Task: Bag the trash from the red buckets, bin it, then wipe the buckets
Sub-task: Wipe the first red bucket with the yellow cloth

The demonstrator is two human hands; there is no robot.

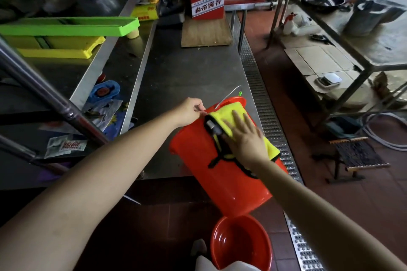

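On the steel tabletop (187, 68), my left hand (190, 111) pinches the tilted red plastic bucket (211, 174)'s rim; my right hand (245, 136), fingers flat, presses a yellow cloth (226, 114) against it.

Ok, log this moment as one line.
phase: wiping | left hand: grips bucket rim | right hand: presses yellow cloth on bucket

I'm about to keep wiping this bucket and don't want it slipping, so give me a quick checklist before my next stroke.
1. Left hand grips the rim of the tilted bucket: ok.
2. Right hand flat on the yellow cloth: ok.
3. Cloth touches the bucket's outer wall: ok.
4. Bucket propped on the steel table edge: cannot tell.
5. Second bucket on the floor below holds no trash: ok.
6. Tilted bucket's inside clean: cannot tell.
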